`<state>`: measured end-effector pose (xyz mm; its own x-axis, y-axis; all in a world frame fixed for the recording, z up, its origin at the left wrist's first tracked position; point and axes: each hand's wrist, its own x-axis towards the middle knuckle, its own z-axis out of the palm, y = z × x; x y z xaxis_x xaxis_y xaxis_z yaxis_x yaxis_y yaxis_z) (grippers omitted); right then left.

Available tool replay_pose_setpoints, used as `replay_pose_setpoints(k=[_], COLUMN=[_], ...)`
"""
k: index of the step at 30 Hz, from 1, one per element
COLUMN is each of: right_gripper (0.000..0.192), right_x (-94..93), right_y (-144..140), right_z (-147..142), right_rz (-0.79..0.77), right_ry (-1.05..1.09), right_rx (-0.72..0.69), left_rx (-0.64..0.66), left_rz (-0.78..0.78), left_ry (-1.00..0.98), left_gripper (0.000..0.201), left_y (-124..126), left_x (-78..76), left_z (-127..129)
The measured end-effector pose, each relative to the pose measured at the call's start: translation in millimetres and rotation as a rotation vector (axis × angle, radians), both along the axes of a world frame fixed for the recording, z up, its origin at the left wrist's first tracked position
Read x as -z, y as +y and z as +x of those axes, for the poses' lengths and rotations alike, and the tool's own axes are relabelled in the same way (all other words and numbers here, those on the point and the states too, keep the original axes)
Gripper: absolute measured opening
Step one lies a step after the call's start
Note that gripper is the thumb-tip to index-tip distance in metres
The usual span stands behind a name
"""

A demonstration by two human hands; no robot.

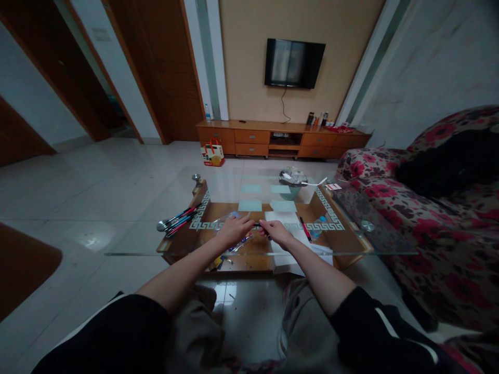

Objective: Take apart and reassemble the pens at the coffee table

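Over the glass table (136, 236), both hands meet at a slim dark pen (257, 224) held level between them. My left hand (235, 230) is closed on its left end, and my right hand (274, 231) pinches the right end. Fingers hide most of the pen. Below my left hand lies clear plastic packaging (244, 243). To the right of my right hand is a red and black pen (305, 229). A bundle of pens (181, 221) in several colours lies farther left on the glass.
White paper or a box (290, 249) is under my right forearm, near a clear bottle with a blue cap (320, 224). Beyond the table stand a mesh wastebasket (289, 192) and a paper bag (212, 155). A floral sofa (393, 192) borders the right side.
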<state>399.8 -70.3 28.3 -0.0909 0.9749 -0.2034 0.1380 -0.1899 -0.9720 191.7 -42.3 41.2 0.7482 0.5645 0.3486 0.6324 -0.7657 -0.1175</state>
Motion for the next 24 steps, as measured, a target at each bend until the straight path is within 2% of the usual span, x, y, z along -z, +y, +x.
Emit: replay_pose_setpoints(k=[5, 11, 17, 20, 24], right_gripper=[0.049, 0.035, 0.038, 0.044, 0.051], right_x=[4.5, 5.8, -0.3, 2.7, 9.8], right_y=[1, 0, -2, 0, 4], right_z=[3, 6, 3, 5, 10], right_rz=[0.052, 0.149, 0.097, 0.053, 0.049], right_ry=[-0.039, -0.056, -0.056, -0.094, -0.135], right_rx=[-0.036, -0.040, 0.011, 0.060, 0.022], left_rx=[0.002, 0.008, 0.040, 0.049, 0.058], left_rz=[0.000, -0.011, -0.023, -0.014, 0.004], left_ry=[0.010, -0.006, -0.026, -0.032, -0.031], left_gripper=[0.017, 0.018, 0.021, 0.021, 0.021], left_y=[1, -1, -2, 0, 2], left_x=[0.9, 1.4, 2.2, 2.1, 3.2], left_z=[-1, -3, -2, -3, -6])
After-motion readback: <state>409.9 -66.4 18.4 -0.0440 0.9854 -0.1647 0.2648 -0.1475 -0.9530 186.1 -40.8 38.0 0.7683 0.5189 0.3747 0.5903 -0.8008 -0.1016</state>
